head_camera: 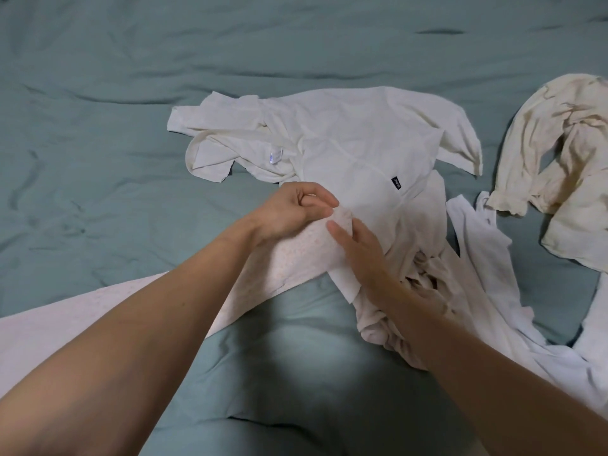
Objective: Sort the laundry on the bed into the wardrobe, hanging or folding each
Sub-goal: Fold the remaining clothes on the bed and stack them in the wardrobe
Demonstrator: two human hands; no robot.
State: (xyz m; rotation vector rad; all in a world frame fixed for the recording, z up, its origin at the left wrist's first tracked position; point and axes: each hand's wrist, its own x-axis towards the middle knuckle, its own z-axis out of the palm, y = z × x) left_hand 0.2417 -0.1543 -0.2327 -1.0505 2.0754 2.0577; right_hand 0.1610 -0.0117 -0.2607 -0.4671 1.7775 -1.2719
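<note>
A pale pink speckled cloth [296,255] stretches from the lower left up to the middle of the teal bed [98,143]. My left hand [292,212] pinches its upper corner between thumb and curled fingers. My right hand [358,251] lies beside it with straight fingers resting on the cloth's right edge. Just beyond the hands a white shirt [345,139] with a small black label lies spread out. A bunched beige garment [404,281] sits partly under my right forearm.
A crumpled cream garment [559,153] lies at the right edge. A white top [487,258] stretches along the lower right. Wrinkled teal bedding fills the left and far side of the view.
</note>
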